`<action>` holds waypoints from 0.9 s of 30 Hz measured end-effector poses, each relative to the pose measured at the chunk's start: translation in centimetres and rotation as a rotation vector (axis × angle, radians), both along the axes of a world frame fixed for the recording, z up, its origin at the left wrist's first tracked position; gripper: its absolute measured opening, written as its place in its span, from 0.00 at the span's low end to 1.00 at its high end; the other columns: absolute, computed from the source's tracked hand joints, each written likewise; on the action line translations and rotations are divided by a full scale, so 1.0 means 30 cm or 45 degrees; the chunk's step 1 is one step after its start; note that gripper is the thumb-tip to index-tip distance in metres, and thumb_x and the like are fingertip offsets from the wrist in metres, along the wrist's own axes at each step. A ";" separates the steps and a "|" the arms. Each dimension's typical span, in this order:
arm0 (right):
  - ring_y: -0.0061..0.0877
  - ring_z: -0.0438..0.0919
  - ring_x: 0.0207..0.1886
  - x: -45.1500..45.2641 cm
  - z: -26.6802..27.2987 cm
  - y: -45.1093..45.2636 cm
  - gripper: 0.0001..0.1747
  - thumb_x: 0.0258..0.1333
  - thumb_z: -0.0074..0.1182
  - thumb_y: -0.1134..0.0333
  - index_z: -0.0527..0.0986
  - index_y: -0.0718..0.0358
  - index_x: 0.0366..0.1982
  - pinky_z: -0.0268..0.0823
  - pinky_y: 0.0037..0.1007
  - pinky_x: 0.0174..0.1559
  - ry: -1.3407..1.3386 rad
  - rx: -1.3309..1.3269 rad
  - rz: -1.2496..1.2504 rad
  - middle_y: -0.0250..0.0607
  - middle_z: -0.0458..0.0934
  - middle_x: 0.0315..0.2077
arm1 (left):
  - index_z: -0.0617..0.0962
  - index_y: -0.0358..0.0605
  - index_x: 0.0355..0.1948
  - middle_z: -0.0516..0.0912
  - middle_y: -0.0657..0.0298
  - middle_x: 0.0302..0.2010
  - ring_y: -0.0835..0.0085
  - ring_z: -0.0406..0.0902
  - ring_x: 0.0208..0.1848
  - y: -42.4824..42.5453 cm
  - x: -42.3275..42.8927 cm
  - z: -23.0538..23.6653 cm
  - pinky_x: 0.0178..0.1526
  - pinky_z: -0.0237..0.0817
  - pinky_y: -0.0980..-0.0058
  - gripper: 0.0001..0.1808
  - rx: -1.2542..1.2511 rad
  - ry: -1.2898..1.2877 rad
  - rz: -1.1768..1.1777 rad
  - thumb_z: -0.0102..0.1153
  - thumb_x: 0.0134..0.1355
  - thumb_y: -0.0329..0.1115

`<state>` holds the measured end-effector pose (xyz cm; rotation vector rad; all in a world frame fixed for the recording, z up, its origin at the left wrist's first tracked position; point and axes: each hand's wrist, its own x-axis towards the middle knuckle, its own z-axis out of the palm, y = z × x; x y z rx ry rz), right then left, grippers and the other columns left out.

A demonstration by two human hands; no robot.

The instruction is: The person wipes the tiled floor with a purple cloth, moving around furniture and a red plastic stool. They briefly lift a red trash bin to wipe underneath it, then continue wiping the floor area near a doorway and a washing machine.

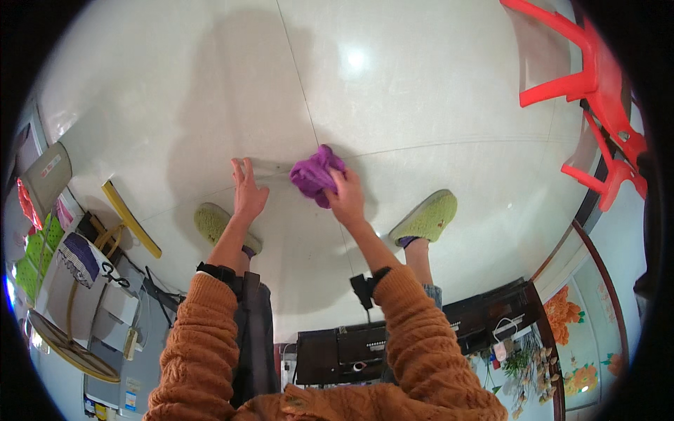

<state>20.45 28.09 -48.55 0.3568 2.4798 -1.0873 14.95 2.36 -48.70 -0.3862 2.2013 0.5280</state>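
In my right hand point(346, 197) is a crumpled purple cloth point(311, 174), pinched between thumb and fingers over the pale tiled floor point(421, 94). The cloth lies close to the point where tile joints meet. My left hand point(248, 192) holds nothing; its fingers are spread just left of the cloth, near the floor. Whether the fingertips touch the tile cannot be told. Both hands are between my feet, which wear fuzzy green slippers point(427, 217). Black bands circle both wrists below the rolled orange knit sleeves point(197, 337).
Red plastic stools point(587, 79) stand at the upper right. To the left are a yellow squeegee-like head point(131, 218), a beige bin-like container point(50, 171) and a striped cloth point(79, 258). Behind me runs a dark cabinet point(321, 358), with dried flowers point(542, 368) at its right.
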 end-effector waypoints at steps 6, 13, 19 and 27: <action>0.50 0.68 0.55 -0.525 -0.039 0.478 0.29 0.56 0.59 0.56 0.70 0.60 0.57 0.62 0.50 0.56 0.239 0.319 -0.260 0.55 0.69 0.53 | 0.46 0.51 0.75 0.35 0.43 0.76 0.31 0.40 0.74 -0.020 0.026 -0.029 0.71 0.54 0.56 0.53 0.082 -0.072 -0.016 0.59 0.52 0.30; 0.46 0.67 0.57 -0.714 -0.085 0.262 0.37 0.43 0.68 0.48 0.71 0.47 0.57 0.71 0.47 0.50 0.150 0.656 0.081 0.42 0.67 0.56 | 0.47 0.50 0.75 0.36 0.43 0.76 0.30 0.44 0.73 0.006 0.036 -0.018 0.71 0.54 0.52 0.53 0.009 -0.006 -0.035 0.59 0.50 0.30; 0.43 0.72 0.50 -0.318 -0.074 -0.087 0.25 0.40 0.63 0.67 0.75 0.46 0.46 0.70 0.49 0.45 0.329 0.340 0.748 0.38 0.70 0.43 | 0.50 0.52 0.75 0.38 0.47 0.77 0.32 0.45 0.74 -0.011 0.035 -0.016 0.70 0.54 0.49 0.53 -0.073 -0.055 -0.035 0.60 0.48 0.31; 0.46 0.69 0.53 -0.678 -0.041 -0.191 0.27 0.51 0.61 0.57 0.74 0.50 0.55 0.68 0.49 0.49 0.403 0.426 0.192 0.41 0.71 0.51 | 0.54 0.48 0.73 0.42 0.46 0.76 0.34 0.47 0.73 -0.021 0.045 0.011 0.70 0.55 0.51 0.48 0.079 0.084 0.042 0.60 0.51 0.32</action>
